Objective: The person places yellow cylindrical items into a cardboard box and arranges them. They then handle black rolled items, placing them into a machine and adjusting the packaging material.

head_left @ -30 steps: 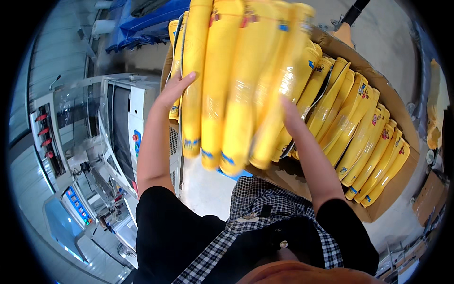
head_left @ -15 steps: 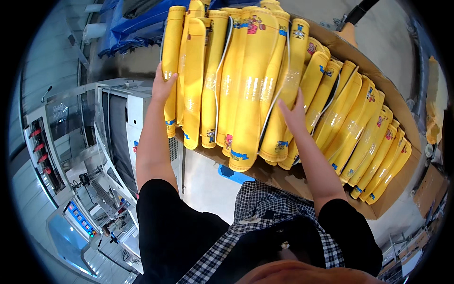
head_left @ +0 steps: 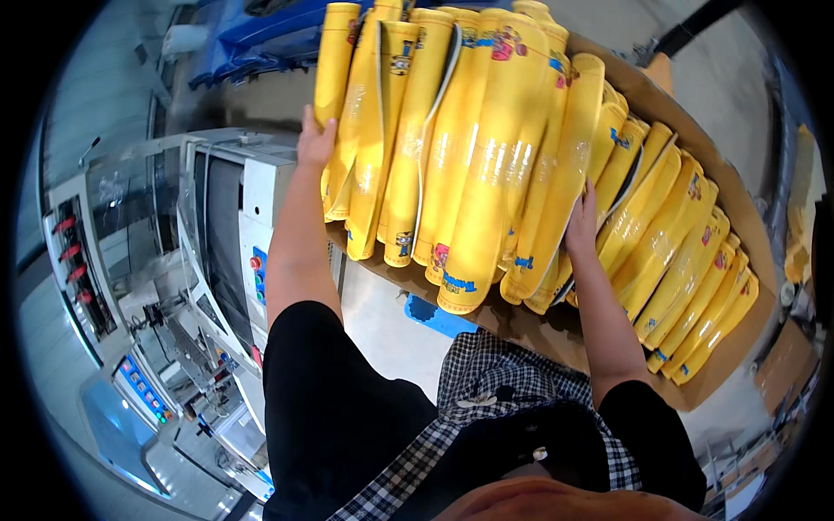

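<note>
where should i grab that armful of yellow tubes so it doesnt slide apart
Clamp the bundle of yellow tubes from both outer flanks, as the left hand and right hand do. The tubes are long, smooth and lie loosely side by side, so inward pressure probably holds them best.

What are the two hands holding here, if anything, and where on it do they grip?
A bundle of long yellow sleeves, pressed between both hands. The left hand is on its left side, the right hand on its right side nearer the lower ends, over the cardboard box.
</note>
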Motion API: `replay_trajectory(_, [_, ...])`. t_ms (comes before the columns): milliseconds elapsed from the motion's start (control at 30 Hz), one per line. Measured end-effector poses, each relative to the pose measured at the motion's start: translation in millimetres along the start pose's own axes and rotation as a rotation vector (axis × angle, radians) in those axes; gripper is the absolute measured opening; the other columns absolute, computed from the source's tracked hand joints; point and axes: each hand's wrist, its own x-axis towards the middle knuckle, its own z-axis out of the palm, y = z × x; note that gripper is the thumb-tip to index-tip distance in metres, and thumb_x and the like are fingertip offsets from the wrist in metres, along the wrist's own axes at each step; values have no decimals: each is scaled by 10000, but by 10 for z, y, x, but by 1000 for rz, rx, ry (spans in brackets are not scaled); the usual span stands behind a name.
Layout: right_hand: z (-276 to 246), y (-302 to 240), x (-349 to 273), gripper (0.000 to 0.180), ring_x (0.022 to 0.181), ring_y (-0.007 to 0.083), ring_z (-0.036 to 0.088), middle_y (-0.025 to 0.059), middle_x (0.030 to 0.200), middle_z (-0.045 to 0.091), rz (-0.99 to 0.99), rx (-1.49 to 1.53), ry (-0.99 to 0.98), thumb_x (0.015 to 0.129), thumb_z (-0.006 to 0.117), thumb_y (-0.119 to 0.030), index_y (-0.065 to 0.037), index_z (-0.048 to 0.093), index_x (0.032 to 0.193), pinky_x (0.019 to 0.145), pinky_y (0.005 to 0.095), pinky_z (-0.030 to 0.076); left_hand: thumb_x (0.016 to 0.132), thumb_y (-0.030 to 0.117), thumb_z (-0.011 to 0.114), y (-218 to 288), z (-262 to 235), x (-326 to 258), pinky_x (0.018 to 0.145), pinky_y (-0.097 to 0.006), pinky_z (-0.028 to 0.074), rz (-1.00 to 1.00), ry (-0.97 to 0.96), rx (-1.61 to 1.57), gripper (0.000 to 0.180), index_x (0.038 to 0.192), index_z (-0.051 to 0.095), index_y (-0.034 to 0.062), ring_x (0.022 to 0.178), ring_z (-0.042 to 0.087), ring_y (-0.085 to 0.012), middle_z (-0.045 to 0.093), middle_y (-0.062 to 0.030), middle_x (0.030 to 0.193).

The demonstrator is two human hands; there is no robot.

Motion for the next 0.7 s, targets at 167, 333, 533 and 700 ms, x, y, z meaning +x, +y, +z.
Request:
replay_trajectory(167, [-273,25,-14,530,1160,240,548,179,1294,525,123,-71,-187,945,511,-198,20,363,1405,991,351,436,977,262,535,-790,19,-156,766,-317,531,-51,-104,-685,453,1361,374,82,928,604,-180,584,-77,1130])
replay_trajectory(333, [-183,55,-170,792,1219,265,483,155,1250,521,15,127,-22,754,741,-166,22,346,1414,1052,363,379,963,417,527,-86,-147,-355,1101,-398,308,-27,126,-165,727,1453,282,-60,1326,402,-342,379,-229,1459])
replay_trajectory(533, [159,120,-55,893,1231,338,418,199,1327,451,-106,-384,106,771,731,-270,-38,241,1480,1051,446,342,844,130,646,2013,-110,-2285,1108,-437,286,674,125,42,598,1373,422,-35,1340,378,-362,399,-222,1448])
replay_trajectory(700, [-205,174,-51,925,1266,396,352,245,1348,406,75,-580,-98,788,645,-507,-72,242,1498,1060,504,307,824,337,692,2708,755,-3221,1146,-576,113,809,-431,349,690,1421,433,106,1422,257,-351,369,-158,1487])
